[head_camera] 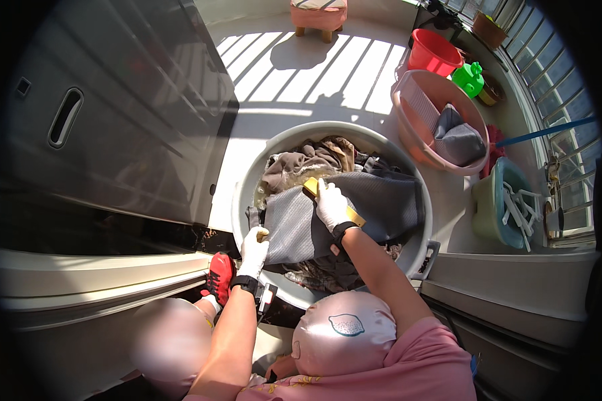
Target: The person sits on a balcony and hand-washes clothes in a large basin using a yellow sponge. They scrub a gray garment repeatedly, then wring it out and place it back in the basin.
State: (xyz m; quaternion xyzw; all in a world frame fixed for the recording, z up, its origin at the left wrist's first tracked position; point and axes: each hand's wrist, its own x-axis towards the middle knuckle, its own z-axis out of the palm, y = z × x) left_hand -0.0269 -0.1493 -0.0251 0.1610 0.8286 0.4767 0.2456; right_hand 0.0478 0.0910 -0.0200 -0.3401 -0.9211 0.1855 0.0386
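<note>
A large round grey plastic tub [254, 145] holds wet clothes in murky water. Across them lies a piece of grey textured fabric [288, 220]. My right hand [331, 203], in a white glove, grips a yellow scrubbing brush [356, 216] against the fabric near the tub's middle. At the tub's left front side, my left hand [254, 246], gloved too, pinches the left edge of the fabric. More brown and dark garments [301, 163] are bunched behind and below it. The underside of the brush is hidden.
At the right stand a pink basin [406, 125] with grey cloth, a green basin [481, 205] with white hangers, a red basin [434, 52] and a green watering can [467, 80]. A blue pole [547, 131] crosses there. A dark glossy cabinet [145, 115] borders the left; a pink stool [319, 15] stands behind.
</note>
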